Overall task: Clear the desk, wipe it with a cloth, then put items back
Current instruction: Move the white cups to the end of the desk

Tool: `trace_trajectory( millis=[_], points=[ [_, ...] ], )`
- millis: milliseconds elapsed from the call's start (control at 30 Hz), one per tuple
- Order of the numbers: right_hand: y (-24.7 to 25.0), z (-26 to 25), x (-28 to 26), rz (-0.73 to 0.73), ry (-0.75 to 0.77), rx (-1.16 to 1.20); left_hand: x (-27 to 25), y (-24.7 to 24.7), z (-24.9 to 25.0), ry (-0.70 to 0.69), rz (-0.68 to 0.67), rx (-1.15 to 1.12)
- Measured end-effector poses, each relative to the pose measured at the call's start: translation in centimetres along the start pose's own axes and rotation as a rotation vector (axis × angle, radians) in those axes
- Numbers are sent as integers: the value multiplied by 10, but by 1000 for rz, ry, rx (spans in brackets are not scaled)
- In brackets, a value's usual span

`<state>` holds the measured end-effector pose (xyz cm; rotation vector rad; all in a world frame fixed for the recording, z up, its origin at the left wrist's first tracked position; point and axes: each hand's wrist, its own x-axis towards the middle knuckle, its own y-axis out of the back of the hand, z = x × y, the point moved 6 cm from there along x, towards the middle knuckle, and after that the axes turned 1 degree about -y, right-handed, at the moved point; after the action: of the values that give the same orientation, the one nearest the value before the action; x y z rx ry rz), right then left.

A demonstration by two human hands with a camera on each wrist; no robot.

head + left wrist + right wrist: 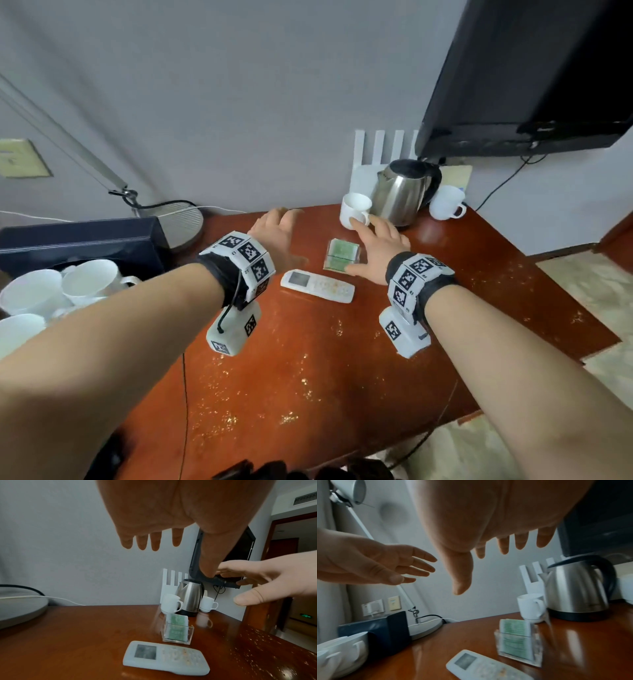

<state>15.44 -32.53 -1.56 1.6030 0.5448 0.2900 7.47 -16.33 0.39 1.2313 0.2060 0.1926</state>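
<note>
Both my hands hover open over the red-brown desk point(342, 359), holding nothing. My left hand point(279, 229) is spread above the desk's back left, fingers straight point(154, 539). My right hand point(376, 243) hangs over a clear holder of green tea bags point(342, 255), its fingers pointing toward a white mug point(356, 209). A white remote point(317, 286) lies flat between my wrists, in front of the holder point(177, 630). Behind the mug stand a steel kettle point(404, 190) and a second white mug point(447, 202).
A black tray point(85, 240) with several white cups point(89, 281) sits at the desk's left end, beside a round lamp base point(181, 219) with cables. A white router point(376, 150) leans on the wall behind the kettle. A dark TV point(531, 68) hangs above the back right.
</note>
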Motion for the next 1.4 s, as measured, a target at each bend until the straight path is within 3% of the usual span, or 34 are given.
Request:
trace_trajectory(
  millis=[300, 467, 700, 1000, 1267, 1400],
  points=[
    [19, 168, 58, -76, -8, 19, 94, -35, 128, 120, -41, -12],
    [38, 230, 90, -111, -2, -7, 135, -40, 166, 176, -26, 27],
    [46, 286, 150, -150, -95, 56, 198, -57, 160, 226, -72, 112],
    [25, 334, 252, -146, -297, 50, 292, -123, 118, 187, -309, 293],
    [-14, 354, 297, -219, -403, 31, 328, -151, 111, 122, -452, 386],
    [-23, 363, 312, -181, -433, 52, 334, -146, 115, 92, -448, 410]
  ],
)
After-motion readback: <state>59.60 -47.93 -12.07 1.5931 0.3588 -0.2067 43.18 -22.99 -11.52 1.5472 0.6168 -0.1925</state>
